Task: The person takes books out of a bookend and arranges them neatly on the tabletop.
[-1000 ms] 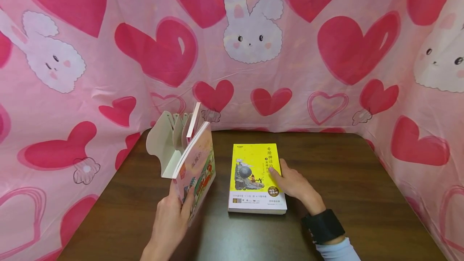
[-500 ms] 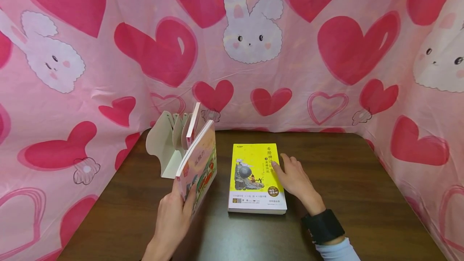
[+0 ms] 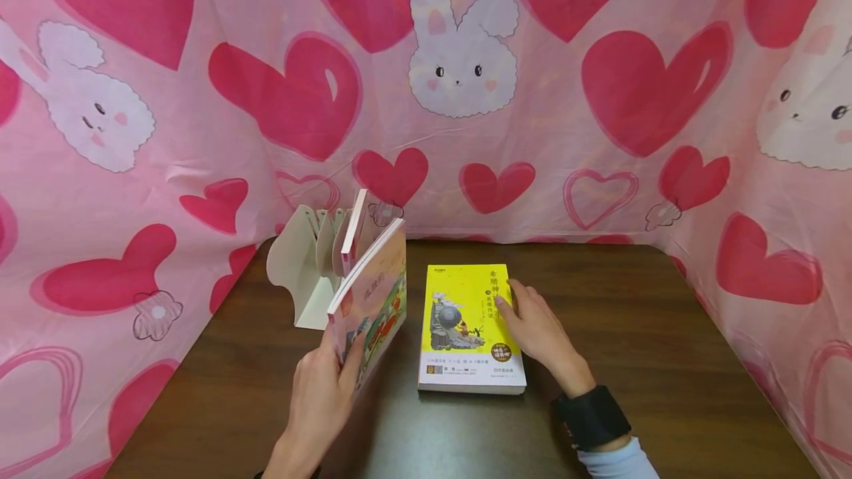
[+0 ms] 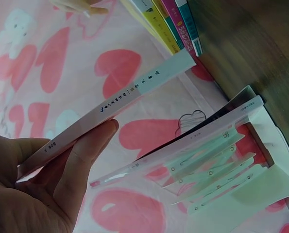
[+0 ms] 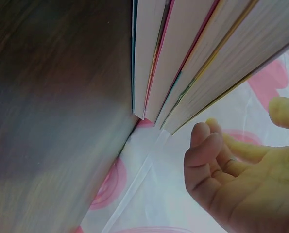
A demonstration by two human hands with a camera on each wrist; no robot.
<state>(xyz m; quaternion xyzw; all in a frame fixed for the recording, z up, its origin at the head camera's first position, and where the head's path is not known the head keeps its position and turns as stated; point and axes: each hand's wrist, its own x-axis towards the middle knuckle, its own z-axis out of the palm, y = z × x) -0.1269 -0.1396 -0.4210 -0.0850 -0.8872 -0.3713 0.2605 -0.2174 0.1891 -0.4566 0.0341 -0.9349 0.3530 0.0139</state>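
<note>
My left hand (image 3: 316,394) pinches a thin pink picture book (image 3: 376,294) near its lower end, thumb on the illustrated cover. In the left wrist view, the book's pale spine (image 4: 115,104) slants away from the thumb and fingers. Beside it, a cream book rack (image 3: 293,261) with several dividers holds another thin book (image 3: 354,224). My right hand (image 3: 542,331) is at the right side of a stack topped by a yellow-and-white book (image 3: 459,316). In the right wrist view its fingers (image 5: 202,160) are loosely bent, apart from the page edges (image 5: 183,53), holding nothing.
The dark wooden table (image 3: 639,331) extends to the right of the stack. A pink cloth (image 3: 546,117) with hearts and rabbits surrounds the back and sides. In the left wrist view, several coloured spines (image 4: 168,24) show in the stack.
My left hand has carried the pink picture book slightly to the right. The right hand has shifted a little by the stack, which has stayed in place.
</note>
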